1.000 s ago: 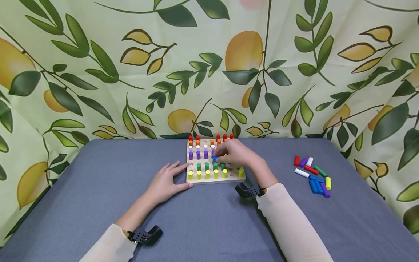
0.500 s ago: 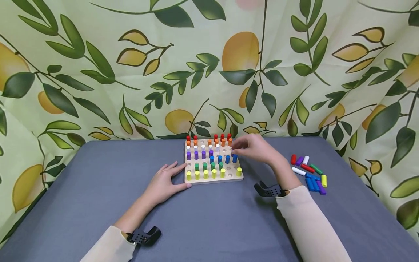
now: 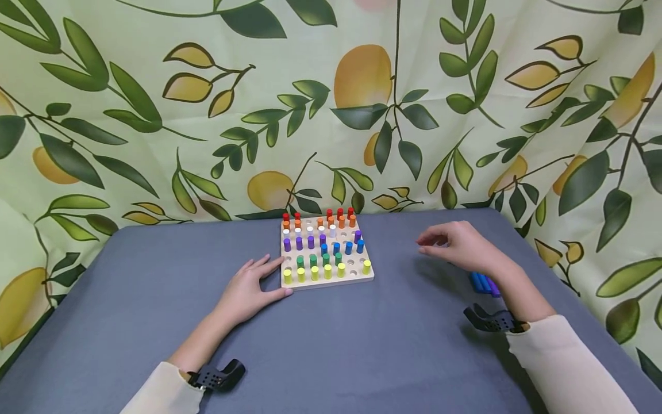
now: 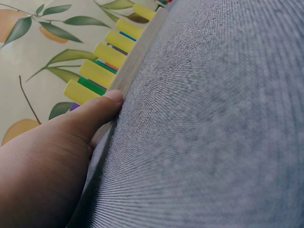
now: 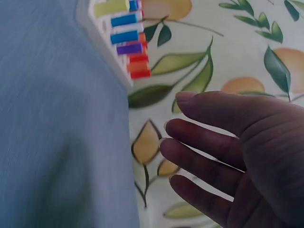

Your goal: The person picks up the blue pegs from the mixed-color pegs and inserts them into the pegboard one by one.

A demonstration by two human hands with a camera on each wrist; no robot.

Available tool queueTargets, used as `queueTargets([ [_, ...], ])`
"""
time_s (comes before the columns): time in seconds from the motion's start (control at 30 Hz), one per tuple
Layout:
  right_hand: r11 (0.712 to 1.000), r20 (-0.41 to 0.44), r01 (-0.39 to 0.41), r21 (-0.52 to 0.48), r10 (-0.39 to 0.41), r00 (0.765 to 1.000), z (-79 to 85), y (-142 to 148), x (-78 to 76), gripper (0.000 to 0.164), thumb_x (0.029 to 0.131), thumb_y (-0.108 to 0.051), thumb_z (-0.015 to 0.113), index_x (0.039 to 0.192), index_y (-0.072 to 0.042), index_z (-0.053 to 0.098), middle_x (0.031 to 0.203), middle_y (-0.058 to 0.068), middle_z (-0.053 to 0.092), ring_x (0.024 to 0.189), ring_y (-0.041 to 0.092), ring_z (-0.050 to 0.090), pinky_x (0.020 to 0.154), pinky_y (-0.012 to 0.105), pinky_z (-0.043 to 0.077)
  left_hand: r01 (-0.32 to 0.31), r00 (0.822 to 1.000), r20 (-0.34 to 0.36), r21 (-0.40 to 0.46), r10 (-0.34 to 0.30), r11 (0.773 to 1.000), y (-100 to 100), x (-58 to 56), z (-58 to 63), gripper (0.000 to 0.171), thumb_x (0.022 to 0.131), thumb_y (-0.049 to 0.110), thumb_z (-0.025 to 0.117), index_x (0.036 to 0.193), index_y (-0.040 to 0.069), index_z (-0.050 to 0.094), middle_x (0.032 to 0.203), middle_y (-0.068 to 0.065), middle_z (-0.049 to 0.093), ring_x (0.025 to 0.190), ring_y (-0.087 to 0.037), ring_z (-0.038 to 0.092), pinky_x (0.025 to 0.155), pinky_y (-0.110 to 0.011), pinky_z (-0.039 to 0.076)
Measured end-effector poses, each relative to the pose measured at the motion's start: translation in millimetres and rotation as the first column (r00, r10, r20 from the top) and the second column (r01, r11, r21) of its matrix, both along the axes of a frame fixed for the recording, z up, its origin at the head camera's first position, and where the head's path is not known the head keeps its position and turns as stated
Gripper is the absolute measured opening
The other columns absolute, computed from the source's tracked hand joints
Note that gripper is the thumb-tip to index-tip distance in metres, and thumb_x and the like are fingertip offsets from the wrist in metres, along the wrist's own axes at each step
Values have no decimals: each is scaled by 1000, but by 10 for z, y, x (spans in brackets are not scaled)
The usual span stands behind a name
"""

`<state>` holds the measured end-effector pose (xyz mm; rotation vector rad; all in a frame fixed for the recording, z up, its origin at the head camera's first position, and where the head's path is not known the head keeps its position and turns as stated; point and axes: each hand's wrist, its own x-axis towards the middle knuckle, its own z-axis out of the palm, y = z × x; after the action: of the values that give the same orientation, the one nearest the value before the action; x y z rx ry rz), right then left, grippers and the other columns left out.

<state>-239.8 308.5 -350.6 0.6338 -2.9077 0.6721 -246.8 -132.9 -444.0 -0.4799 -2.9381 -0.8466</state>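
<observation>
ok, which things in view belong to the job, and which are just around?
Job:
pegboard, left hand touching it
pegs standing in it
loose pegs, partly hidden, probably
right hand

Just around:
table
patterned curtain
wrist cameras

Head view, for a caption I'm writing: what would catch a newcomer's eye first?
Probably the board, with rows of bright pegs, on the grey table. Behind it hangs a fruit-print cloth. The left hand touches the board's left side; the right hand, apparently empty, hovers to the board's right.

open lane: tabletop (image 3: 393, 322) between pegboard (image 3: 354, 278) and right hand (image 3: 460, 244) | obstacles: left hand (image 3: 248, 292) at pegboard's left side, upright pegs (image 3: 323, 249)
</observation>
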Motion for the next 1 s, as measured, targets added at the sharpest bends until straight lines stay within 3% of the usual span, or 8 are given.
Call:
queueTargets([
  [0.27,996,-28,70,48,-69,997,4,388,276,13,92,-25,75,102,-17,79,94,-8,77,82,-2,65,72,26,56,-4,1000,1,-3,4,1000,-12,-4,1,74,84,53,78,147,22,56,155,-24,46,144,-57,34,113,-72,32],
  [0.5,990,25,124,60,-126,992,-59,675,457,12,91,-20,76,100,-12,78,86,-4,74,62,0,55,54,22,48,1,1000,-5,6,-1,1000,-1,-10,0,74,83,50,79,146,20,56,154,-24,47,145,-55,34,115,-70,31],
  [0.77,984,-3,135,118,-135,991,-175,884,555,11,88,-20,79,98,-15,78,87,-8,75,75,-9,57,66,25,56,0,1000,-5,-2,0,1000,2,-7,40,74,83,50,79,147,20,56,154,-25,47,144,-57,35,114,-72,32],
  [1.0,983,26,140,121,-144,989,-298,932,547,15,86,-22,81,98,-15,77,84,-9,74,74,-9,57,65,22,53,-5,1000,2,-9,5,1000,6,-5,31,74,83,51,78,147,21,55,155,-25,46,144,-58,34,112,-74,32],
])
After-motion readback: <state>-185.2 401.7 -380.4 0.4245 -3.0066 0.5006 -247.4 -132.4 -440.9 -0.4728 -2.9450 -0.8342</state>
